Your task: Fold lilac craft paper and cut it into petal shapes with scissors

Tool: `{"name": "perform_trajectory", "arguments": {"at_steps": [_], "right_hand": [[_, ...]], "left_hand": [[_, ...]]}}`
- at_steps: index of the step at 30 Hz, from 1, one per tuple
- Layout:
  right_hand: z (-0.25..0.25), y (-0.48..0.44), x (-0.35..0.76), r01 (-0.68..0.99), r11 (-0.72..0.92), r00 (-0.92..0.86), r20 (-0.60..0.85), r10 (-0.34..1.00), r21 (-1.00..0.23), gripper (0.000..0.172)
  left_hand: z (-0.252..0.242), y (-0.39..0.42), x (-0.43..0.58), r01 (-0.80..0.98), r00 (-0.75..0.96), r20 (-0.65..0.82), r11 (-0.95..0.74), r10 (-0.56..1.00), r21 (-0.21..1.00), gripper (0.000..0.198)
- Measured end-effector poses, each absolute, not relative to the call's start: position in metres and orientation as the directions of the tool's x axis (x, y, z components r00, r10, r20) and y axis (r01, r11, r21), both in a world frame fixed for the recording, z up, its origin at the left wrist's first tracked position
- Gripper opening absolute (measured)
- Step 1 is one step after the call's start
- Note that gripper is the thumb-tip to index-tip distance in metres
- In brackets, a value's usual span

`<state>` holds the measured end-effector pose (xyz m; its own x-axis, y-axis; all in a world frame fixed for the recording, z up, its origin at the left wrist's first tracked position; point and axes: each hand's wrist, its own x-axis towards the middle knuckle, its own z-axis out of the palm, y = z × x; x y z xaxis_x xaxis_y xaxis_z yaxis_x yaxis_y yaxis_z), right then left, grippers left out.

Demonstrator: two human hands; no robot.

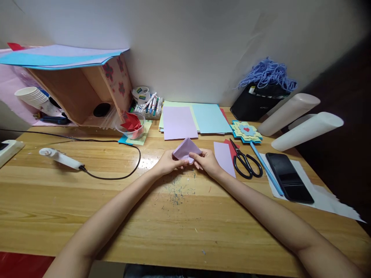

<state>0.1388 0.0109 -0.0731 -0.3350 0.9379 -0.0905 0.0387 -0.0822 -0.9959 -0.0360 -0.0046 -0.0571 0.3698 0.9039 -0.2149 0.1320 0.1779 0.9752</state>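
A small folded piece of lilac paper (187, 148), its peak pointing away from me, is held up over the middle of the table. My left hand (169, 163) grips its left side, thumb along the lower edge. On the other side, my right hand (207, 161) pinches the paper with the thumb pressed on its front. The fingers behind the paper are partly hidden. Just right of my right hand lies a lilac paper strip (224, 158), beside black-handled scissors (245, 160). Beyond the hands, a lilac sheet (179, 122) and a light blue sheet (216, 119) rest on other sheets.
At left lies a white glue gun (62, 158) with a looping black cable. A cardboard box (78, 88), a clear bowl (131, 125) and markers (150, 106) stand behind. On the right are a paper flower (246, 131), blue stick (266, 170), phone (288, 177) and white rolls (307, 131).
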Motion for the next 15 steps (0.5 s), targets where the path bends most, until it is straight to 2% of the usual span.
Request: {"name": "perform_trajectory", "arguments": {"at_steps": [4,6,9,12,15], "right_hand": [[-0.0797,0.0133,0.1397,-0.044,-0.12,-0.312,-0.101,0.945,-0.992,0.048],[-0.0803,0.0141,0.1402,-0.054,-0.061,-0.278,-0.043,0.96,-0.997,0.043],[-0.0776,0.0142,0.1407,-0.029,0.056,-0.259,0.061,0.964,-0.998,0.025],[-0.0757,0.0138,0.1411,0.03,0.073,-0.273,0.062,0.96,-0.997,0.028],[-0.077,0.0138,0.1416,0.017,0.05,-0.23,0.045,0.972,-0.999,0.025]], "left_hand": [[-0.0539,-0.0025,-0.04,0.156,0.374,-0.263,0.22,0.889,0.963,0.032],[-0.0524,-0.003,-0.0424,0.166,0.373,-0.276,0.229,0.886,0.959,0.032],[-0.0511,-0.004,-0.0447,0.189,0.477,-0.248,0.177,0.843,0.966,0.029],[-0.051,-0.0039,-0.0443,0.186,0.593,-0.179,0.083,0.785,0.979,0.024],[-0.0516,-0.0034,-0.0425,0.133,0.598,-0.157,0.096,0.786,0.986,0.024]]}}
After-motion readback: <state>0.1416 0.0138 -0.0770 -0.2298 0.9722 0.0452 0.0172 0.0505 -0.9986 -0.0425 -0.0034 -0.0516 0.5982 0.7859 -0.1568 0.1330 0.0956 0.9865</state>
